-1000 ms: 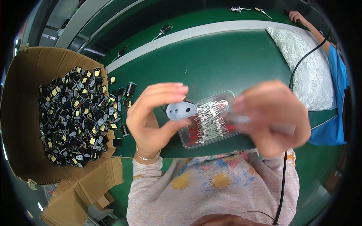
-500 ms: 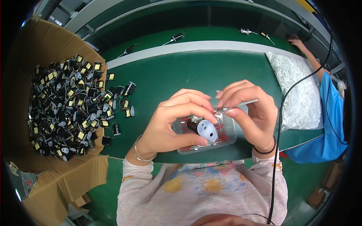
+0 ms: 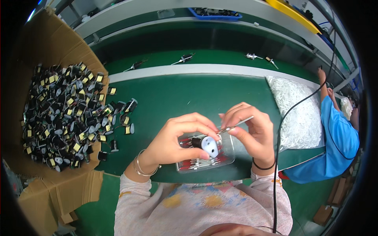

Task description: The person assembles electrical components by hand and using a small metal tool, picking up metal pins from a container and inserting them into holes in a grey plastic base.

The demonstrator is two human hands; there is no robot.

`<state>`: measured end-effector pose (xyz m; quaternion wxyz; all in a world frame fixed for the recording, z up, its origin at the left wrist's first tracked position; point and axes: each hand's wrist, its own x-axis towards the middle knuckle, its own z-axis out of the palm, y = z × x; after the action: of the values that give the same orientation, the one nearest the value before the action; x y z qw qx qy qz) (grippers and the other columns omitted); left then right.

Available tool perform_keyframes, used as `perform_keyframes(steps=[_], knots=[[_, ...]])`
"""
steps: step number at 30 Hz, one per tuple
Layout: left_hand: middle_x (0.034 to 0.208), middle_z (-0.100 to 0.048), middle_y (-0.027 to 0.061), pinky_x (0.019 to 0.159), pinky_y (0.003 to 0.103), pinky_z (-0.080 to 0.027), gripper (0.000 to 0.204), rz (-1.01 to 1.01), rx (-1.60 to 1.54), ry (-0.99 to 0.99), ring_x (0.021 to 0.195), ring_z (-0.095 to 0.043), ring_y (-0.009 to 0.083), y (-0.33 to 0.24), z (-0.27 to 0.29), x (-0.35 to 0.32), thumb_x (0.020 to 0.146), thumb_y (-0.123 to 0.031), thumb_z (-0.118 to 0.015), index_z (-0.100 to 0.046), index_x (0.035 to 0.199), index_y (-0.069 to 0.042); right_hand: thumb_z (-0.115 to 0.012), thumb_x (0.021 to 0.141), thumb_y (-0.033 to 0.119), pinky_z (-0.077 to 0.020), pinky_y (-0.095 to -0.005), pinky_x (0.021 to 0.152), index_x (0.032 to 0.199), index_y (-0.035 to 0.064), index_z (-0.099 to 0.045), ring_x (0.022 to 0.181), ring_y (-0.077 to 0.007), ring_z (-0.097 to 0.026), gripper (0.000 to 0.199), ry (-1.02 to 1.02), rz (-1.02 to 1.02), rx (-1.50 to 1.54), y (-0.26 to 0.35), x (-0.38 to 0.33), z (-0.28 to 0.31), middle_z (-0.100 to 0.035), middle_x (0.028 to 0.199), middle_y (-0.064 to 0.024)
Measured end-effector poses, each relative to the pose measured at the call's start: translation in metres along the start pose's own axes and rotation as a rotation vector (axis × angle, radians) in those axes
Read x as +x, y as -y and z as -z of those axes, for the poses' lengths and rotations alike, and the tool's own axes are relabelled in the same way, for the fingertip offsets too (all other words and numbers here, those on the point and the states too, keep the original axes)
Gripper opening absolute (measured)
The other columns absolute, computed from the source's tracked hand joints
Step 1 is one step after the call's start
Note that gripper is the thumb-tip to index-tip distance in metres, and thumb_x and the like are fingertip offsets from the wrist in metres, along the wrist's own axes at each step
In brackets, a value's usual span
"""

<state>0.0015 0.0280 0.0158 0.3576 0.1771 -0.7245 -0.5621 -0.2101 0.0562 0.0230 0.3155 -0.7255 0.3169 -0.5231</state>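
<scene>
My left hand (image 3: 177, 139) grips a small black plug part with a pale grey oval face (image 3: 206, 144), held just above a clear plastic tray (image 3: 227, 157) of thin metal pins with red bands. My right hand (image 3: 252, 131) pinches a thin metal tool or pin (image 3: 236, 124) whose tip points at the top of the plug part. Both hands sit close together over the tray at the near edge of the green table (image 3: 189, 94).
A large cardboard box (image 3: 47, 51) on the left holds a heap of black plug parts (image 3: 63, 114), with several spilled on the table. A bag of white pieces (image 3: 299, 110) lies to the right. A black cable (image 3: 281, 137) hangs there. Another person in blue (image 3: 334, 137) works at the right.
A second ago my hands were apart with the part raised; they have come together over the tray, and the right hand now holds the thin metal piece against the plug part.
</scene>
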Motion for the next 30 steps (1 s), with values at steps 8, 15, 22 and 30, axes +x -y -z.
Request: perform_keyframes(steps=[8, 15, 22, 30], knots=[[0.095, -0.062, 0.0127, 0.081, 0.03, -0.046, 0.034, 0.054, -0.062, -0.008, 0.092, -0.059, 0.0205, 0.006, -0.001, 0.006, 0.06, -0.008, -0.08, -0.067, 0.09, 0.003, -0.066, 0.076, 0.001, -0.0506, -0.0344, 0.075, 0.087, -0.0003, -0.06, 0.082, -0.0253, -0.063, 0.012, 0.023, 0.147, -0.088, -0.001, 0.0, 0.01, -0.064, 0.084, -0.0105], [0.094, -0.058, 0.0148, 0.074, 0.031, -0.051, 0.041, 0.112, -0.136, -0.196, 0.084, -0.062, 0.0233, 0.004, -0.012, -0.006, 0.059, -0.017, -0.081, -0.064, 0.087, 0.007, -0.062, 0.079, 0.006, -0.0475, -0.0327, 0.07, 0.087, 0.0018, -0.055, 0.078, -0.0242, -0.059, 0.012, -0.03, 0.179, -0.004, 0.001, -0.002, 0.007, -0.059, 0.082, -0.0093], [0.096, -0.054, 0.011, 0.069, 0.028, -0.052, 0.048, 0.087, -0.044, -0.145, 0.085, -0.061, 0.0219, 0.01, -0.012, -0.003, 0.066, -0.033, -0.078, -0.06, 0.091, 0.004, -0.062, 0.079, 0.004, -0.0477, -0.0306, 0.067, 0.085, -0.0005, -0.053, 0.075, -0.0214, -0.059, 0.012, -0.139, 0.239, 0.029, 0.0, -0.004, 0.007, -0.059, 0.08, -0.0087], [0.096, -0.052, 0.0108, 0.07, 0.027, -0.05, 0.049, 0.082, 0.062, -0.222, 0.088, -0.058, 0.0213, 0.007, -0.004, -0.012, 0.066, -0.035, -0.077, -0.058, 0.092, 0.002, -0.062, 0.079, 0.001, -0.0473, -0.0302, 0.066, 0.086, 0.0008, -0.053, 0.074, -0.021, -0.059, 0.011, -0.21, 0.25, 0.076, -0.007, 0.005, -0.005, -0.058, 0.081, -0.0085]])
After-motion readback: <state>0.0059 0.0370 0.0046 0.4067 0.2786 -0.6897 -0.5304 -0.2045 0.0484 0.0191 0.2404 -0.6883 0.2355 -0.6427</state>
